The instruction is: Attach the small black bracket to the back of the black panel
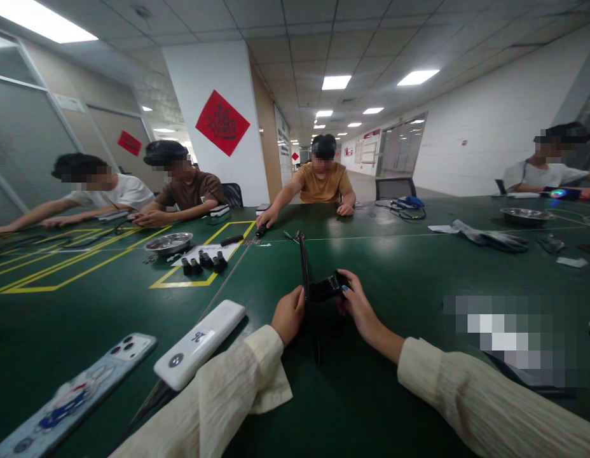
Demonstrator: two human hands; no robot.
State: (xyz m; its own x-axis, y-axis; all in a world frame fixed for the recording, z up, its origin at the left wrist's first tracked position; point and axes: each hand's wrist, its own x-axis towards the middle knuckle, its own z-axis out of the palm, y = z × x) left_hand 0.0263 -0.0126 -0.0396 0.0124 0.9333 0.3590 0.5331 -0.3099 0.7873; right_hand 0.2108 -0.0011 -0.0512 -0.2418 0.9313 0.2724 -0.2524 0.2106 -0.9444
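Note:
Over the green table, both hands hold a long black strap (303,264) that looks like a belt, seen nearly edge-on. My left hand (290,315) is closed on it, thumb along its side. A wider, glossy black piece (324,289) reaches across to the right, where my right hand (355,302) pinches its end between thumb and fingers. Whether this piece is part of the strap I cannot tell. The strap's far end points away over the table, near a small green-handled tool (291,236). Its lower end hangs in shadow below my hands.
A white power bank (204,340) and a phone in a patterned case (78,394) lie left of my arm. Further off are a metal bowl (168,242), several black cylindrical parts (204,262) and gloves (490,238). Another metal bowl (526,217) stands far right. Several people sit around the table.

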